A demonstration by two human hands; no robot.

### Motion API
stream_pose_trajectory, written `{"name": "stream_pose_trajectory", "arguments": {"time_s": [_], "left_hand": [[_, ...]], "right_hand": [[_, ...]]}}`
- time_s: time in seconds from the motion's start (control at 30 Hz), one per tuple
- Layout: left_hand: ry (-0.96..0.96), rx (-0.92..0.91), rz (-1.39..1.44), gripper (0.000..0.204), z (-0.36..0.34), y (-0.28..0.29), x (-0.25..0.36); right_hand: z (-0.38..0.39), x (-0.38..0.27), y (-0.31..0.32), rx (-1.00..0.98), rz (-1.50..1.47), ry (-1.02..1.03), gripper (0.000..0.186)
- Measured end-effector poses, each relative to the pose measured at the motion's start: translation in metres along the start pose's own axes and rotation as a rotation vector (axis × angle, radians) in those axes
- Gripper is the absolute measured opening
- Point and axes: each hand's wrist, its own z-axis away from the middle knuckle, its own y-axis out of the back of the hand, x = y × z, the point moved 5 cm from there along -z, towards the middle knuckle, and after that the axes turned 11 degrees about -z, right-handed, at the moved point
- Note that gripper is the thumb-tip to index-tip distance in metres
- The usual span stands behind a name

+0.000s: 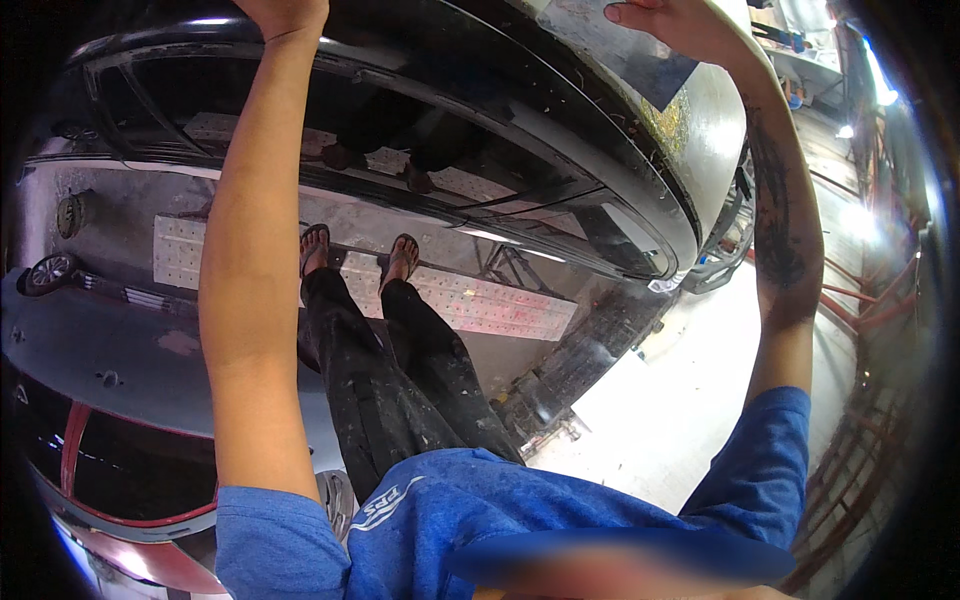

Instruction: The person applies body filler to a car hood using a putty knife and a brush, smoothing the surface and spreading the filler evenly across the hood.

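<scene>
At the upper left, my left hand (285, 14) reaches to the roof of a black car (420, 45); the picture's edge cuts off its fingers, so its grip and anything in it are hidden. My right hand (672, 22) is at the top right, its thumb stretched out and apart, its other fingers mostly out of the picture. Just beneath that thumb lies a dark grey flat sheet or panel (640, 70) with a pointed corner; whether the hand touches it I cannot tell. Beside the sheet is a pale, shiny car surface (715, 125) with a yellowish speckled strip.
I stand in sandals on a perforated metal plank (480, 305) alongside the black car. Behind me to the left is a grey car body (150, 350) with red-edged windows. A dark, dirty strip (590, 350) lies on the floor; red metal bars (840, 300) stand at the right.
</scene>
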Motion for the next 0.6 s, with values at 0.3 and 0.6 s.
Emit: {"name": "stream_pose_trajectory", "arguments": {"time_s": [0.3,0.6], "left_hand": [[0.024,0.008,0.016,0.035,0.002,-0.004,0.017],[0.041,0.008,0.061,0.032,0.005,-0.005,0.013]], "right_hand": [[-0.02,-0.011,0.003,0.0,0.058,0.053,0.03],[-0.03,-0.02,0.01,-0.06,0.129,-0.074,0.025]]}}
